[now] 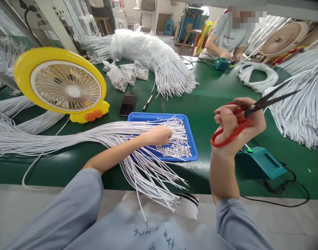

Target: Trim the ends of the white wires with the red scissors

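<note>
My right hand [234, 121] is raised over the green table, holding red-handled scissors [249, 110] with the blades apart and pointing to the upper right. My left hand [161, 135] is a closed fist, low over a long bundle of white wires [107, 133]; what its fingers grip is hidden. Beneath the fist, a blue tray [194, 152] bears many wire ends and a scatter of small silvery pieces [174, 151]. Part of the bundle fans out past the tray's near side, and its loose ends [169, 199] hang over the table edge towards my lap.
A yellow fan [61, 83] stands at left. Behind the tray lie a phone [127, 105], a pen [148, 102], bags of small metal parts [119, 78] and a plastic-wrapped wire bundle [138, 45]. A teal device [263, 162] with a cord is at right. Another person [226, 38] works opposite.
</note>
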Demonstrator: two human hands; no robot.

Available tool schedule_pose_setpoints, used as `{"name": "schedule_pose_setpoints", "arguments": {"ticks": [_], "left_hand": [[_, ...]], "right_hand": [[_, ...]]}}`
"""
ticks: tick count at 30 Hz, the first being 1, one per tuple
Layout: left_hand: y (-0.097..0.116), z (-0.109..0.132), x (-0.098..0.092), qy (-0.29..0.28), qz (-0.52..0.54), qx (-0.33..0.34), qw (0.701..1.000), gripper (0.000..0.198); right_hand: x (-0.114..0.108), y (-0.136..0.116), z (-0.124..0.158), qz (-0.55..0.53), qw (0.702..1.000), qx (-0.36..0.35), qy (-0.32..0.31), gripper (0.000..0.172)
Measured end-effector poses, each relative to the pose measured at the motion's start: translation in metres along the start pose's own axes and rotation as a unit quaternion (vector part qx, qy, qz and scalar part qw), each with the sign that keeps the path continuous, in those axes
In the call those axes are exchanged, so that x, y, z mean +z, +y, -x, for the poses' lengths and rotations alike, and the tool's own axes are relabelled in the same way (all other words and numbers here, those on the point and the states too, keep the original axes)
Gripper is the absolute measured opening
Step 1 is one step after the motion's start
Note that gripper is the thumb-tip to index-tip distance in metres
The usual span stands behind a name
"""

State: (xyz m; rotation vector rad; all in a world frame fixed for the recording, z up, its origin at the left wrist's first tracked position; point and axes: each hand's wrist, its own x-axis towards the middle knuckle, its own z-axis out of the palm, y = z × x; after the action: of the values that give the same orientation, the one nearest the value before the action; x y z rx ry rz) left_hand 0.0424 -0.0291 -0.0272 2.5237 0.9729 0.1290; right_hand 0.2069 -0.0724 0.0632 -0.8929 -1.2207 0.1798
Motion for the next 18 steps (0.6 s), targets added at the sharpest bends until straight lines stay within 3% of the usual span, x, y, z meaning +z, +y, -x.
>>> {"name": "schedule_pose_setpoints", "arguments": {"ticks": [4,6,10,14,18], "left_hand": [[0.008,0.000,-0.014,0.028,0.119,0.017,0.992,0.025],[0.014,0.005,-0.022,0.068,0.221,0.029,0.972,0.033],[0.024,0.025,-0.041,0.172,0.483,0.088,0.854,0.029],[0.032,0.047,-0.058,0.253,0.522,0.125,0.805,0.023],[0.038,0.055,-0.064,0.271,0.528,0.137,0.793,0.020]], "right_hand": [[-0.005,0.002,-0.004,0.017,1.000,0.011,0.004,0.013],[-0.004,0.003,-0.005,0.005,1.000,0.018,-0.002,0.013],[0.005,0.003,-0.003,-0.021,0.998,0.050,-0.038,0.015],[0.011,0.001,0.005,-0.048,0.987,0.091,-0.125,0.022],[0.012,-0.004,0.016,-0.073,0.973,0.122,-0.183,0.023]]}}
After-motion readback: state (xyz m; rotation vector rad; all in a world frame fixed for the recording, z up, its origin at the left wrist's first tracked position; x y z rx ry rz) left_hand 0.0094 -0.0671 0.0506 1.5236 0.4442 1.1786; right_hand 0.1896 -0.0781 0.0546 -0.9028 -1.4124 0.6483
